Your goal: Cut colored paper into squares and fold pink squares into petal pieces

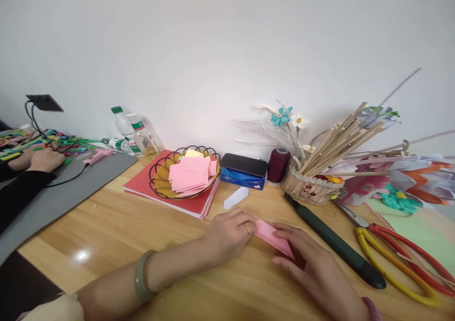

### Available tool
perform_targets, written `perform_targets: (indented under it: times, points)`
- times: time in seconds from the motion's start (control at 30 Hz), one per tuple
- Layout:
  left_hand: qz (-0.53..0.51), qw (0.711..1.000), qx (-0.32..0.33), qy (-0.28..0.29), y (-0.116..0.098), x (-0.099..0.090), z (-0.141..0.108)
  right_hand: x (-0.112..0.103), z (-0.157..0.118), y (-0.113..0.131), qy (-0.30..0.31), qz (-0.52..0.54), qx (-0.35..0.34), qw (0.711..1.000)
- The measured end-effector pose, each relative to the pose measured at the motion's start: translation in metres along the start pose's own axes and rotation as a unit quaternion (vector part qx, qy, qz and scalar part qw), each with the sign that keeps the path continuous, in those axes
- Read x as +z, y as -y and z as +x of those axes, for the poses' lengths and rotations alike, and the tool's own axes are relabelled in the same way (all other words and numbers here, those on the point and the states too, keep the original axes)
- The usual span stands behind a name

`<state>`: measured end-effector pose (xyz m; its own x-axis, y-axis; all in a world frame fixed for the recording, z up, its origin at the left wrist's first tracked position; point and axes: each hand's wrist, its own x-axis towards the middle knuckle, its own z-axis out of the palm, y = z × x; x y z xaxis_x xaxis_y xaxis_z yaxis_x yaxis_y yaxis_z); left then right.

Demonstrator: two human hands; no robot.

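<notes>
A folded pink paper [273, 238] lies low over the wooden table in front of me. My left hand [232, 233], with a ring and a green bangle, is closed on its left end, the fingertips partly hidden. At the other end, my right hand [313, 259] holds the paper between fingers and thumb. Just beyond my left hand rests a folded white paper piece [236, 197]. Behind it to the left, a yellow woven basket [161, 175] holds several pink sheets [190, 173] and some yellow paper.
The basket stands on a red paper stack [138, 184]. A blue packet [241, 175] and maroon thread spool [279, 165] sit behind. Right are a dark green cutter-like tool [334, 240], scissors [398, 254] and a stick-filled holder [309, 188]. Another person's hands [44, 159] are far left.
</notes>
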<state>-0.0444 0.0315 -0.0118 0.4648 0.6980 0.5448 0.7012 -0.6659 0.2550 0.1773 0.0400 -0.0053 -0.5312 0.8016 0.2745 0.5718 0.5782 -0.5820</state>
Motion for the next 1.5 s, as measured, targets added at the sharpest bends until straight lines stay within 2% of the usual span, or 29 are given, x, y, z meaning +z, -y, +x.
perform_targets:
  times: [0.13,0.27,0.4,0.53,0.63,0.87,0.97,1.17,1.33,1.5]
  points:
    - [-0.087,0.995,-0.018,-0.038,-0.001,-0.004,0.009,-0.011,0.006,0.014,0.028,0.109,0.046,0.993]
    - [-0.193,0.975,-0.084,-0.07,-0.006,-0.004,0.021,-0.013,0.008,0.021,0.04,0.181,0.09,0.979]
    - [-0.307,0.928,-0.193,-0.082,-0.013,0.003,0.03,-0.011,0.004,0.017,-0.003,0.193,0.13,0.973]
    - [-0.41,0.867,-0.279,-0.047,-0.021,0.01,0.03,-0.008,0.0,0.014,-0.04,0.177,0.142,0.973]
    - [-0.46,0.831,-0.313,-0.018,-0.025,0.014,0.028,-0.004,-0.002,0.015,-0.032,0.171,0.127,0.976]
    - [-0.524,0.772,-0.358,0.036,-0.027,0.011,0.028,-0.004,-0.001,0.021,-0.019,0.181,0.144,0.973]
    - [-0.539,0.754,-0.375,0.042,-0.029,0.011,0.026,-0.004,0.003,0.023,-0.024,0.203,0.155,0.966]
    - [-0.571,0.724,-0.382,0.058,-0.028,0.016,0.022,-0.006,0.007,0.02,0.007,0.244,0.18,0.953]
    - [-0.589,0.709,-0.382,0.071,-0.022,0.014,0.022,-0.007,0.006,0.016,0.015,0.253,0.188,0.949]
    - [-0.59,0.712,-0.376,0.061,-0.024,0.011,0.023,-0.007,0.005,0.014,0.01,0.219,0.164,0.962]
